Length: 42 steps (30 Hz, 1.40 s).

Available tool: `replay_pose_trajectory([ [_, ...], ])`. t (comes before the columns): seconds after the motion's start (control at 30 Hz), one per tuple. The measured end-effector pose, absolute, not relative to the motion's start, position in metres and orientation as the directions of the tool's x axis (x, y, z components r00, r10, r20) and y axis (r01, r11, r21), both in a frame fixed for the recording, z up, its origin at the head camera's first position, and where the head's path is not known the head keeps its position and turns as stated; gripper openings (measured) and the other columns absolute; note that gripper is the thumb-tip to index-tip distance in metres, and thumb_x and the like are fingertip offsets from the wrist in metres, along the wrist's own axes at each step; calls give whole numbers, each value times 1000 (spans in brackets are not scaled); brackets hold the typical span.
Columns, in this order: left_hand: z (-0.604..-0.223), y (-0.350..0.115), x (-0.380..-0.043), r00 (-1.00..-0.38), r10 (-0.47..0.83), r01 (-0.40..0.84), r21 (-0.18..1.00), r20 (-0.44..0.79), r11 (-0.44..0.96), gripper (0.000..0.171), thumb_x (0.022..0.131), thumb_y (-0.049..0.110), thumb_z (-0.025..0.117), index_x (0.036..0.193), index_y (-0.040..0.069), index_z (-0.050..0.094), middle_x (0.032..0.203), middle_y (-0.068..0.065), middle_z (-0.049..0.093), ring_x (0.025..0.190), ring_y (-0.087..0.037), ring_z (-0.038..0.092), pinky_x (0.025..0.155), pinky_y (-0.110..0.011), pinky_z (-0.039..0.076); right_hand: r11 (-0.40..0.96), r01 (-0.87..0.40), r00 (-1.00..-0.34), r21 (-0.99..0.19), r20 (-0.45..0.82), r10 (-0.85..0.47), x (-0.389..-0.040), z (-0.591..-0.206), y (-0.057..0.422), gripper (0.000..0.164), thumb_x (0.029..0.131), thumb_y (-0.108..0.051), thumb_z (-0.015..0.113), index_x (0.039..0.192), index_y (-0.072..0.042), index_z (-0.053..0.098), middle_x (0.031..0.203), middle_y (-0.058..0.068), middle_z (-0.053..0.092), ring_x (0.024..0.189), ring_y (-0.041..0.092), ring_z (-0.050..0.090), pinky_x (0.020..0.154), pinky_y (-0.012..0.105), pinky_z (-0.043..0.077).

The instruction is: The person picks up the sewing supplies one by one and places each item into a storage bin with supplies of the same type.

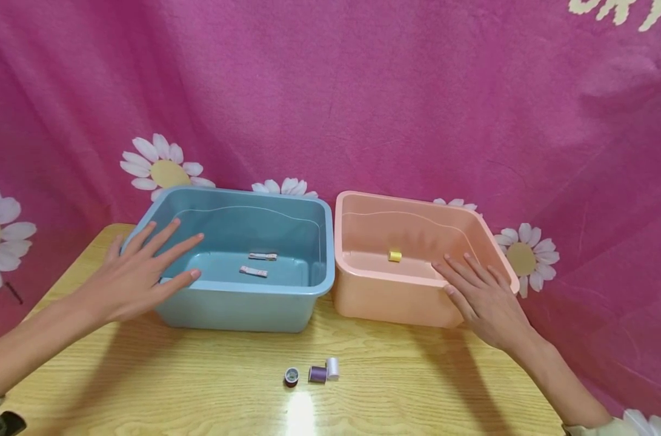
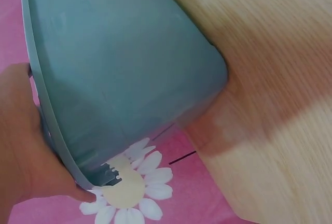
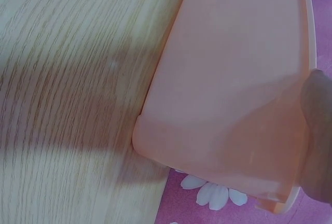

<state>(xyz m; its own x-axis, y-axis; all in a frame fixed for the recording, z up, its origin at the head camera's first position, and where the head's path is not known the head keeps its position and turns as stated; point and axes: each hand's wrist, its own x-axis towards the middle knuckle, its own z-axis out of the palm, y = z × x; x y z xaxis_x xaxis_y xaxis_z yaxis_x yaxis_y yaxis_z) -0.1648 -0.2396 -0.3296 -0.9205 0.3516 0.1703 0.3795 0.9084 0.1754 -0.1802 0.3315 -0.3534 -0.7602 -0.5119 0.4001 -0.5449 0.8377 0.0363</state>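
While the left hand (image 1: 139, 275) and right hand (image 1: 485, 301), fingers spread, gripping nothing, lie at outer rims, a blue rectangular plastic basin (image 1: 237, 310) and peach rectangular plastic basin (image 1: 390, 301) stretch left-to-right on the wood-grain worktop (image 1: 395, 387) before magenta daisy-print fabric (image 1: 330, 91).

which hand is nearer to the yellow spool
Right. The right hand is at the right end of the pink bin, where the yellow spool lies inside; the left hand is farther off, at the blue bin's left end.
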Motion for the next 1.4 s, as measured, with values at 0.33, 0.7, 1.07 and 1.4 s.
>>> replay_pose_trajectory([
  [0.33, -336, -243, -162, -906, 366, 399, 143, 212, 906, 67, 99, 56, 51, 156, 25, 37, 162, -21, 22, 138, -59, 21, 100, -80, 16, 841, -540, -765, 35, 396, -508, -180, -354, 332, 49, 103, -29, 53, 151, -26, 46, 152, 8, 46, 145, 36, 30, 106, 64, 27],
  [0.7, -344, -244, -162, -877, 376, 423, 109, 300, 900, 63, 97, 54, 55, 151, 23, 46, 156, -24, 33, 133, -63, 27, 99, -75, 24, 853, -522, -810, -22, 326, -488, -177, -347, 331, 47, 104, -30, 52, 150, -23, 48, 153, 7, 45, 143, 38, 32, 106, 68, 24],
  [1.07, -349, -246, -163, -865, 371, 427, 106, 339, 898, 63, 97, 53, 56, 151, 23, 47, 153, -25, 36, 132, -63, 28, 99, -75, 24, 801, -571, -790, -177, 383, -478, -174, -342, 321, 41, 98, -19, 64, 139, -12, 60, 144, 12, 54, 136, 36, 43, 116, 38, 28],
  [1.4, -349, -245, -163, -858, 377, 430, 87, 349, 899, 62, 97, 53, 56, 150, 22, 48, 154, -25, 36, 131, -63, 29, 98, -75, 25, 653, -729, -618, -208, 610, -496, -162, -353, 290, 36, 96, -25, 69, 127, -6, 66, 132, 10, 62, 127, 30, 53, 113, 24, 29],
])
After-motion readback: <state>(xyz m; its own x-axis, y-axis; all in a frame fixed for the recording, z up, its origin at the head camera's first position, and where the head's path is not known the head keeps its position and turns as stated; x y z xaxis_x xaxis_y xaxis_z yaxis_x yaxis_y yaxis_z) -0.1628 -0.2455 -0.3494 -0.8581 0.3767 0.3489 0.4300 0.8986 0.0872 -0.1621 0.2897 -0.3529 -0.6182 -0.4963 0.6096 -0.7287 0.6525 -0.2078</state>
